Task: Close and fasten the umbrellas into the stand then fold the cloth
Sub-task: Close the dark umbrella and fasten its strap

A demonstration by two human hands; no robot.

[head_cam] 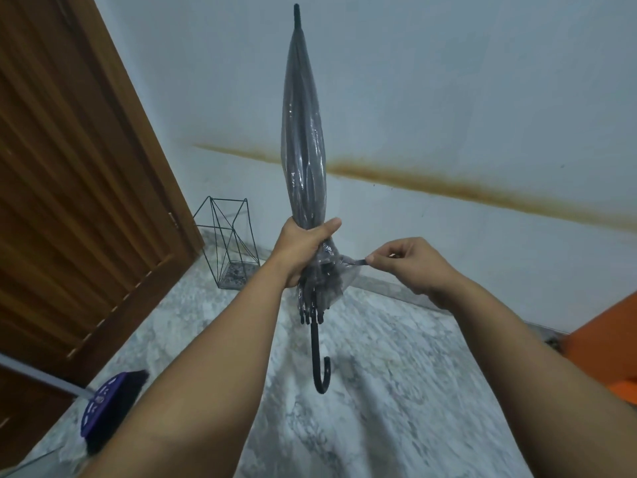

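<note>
**Umbrella held up, strap pinched**

The closed clear umbrella [303,139] is held upright in mid-air, tip up, hooked black handle [320,367] hanging below. Its gathered canopy is gripped by the left hand [303,251], fingers wrapped round it. The fastening strap [355,262] is pinched between thumb and fingertips of the right hand [410,263] and drawn out sideways. The wire stand [227,243] is seen on the marble floor [396,391] beside the wooden door [69,188], against the wall [465,98]. A brush [110,408] lies lower left.
</note>
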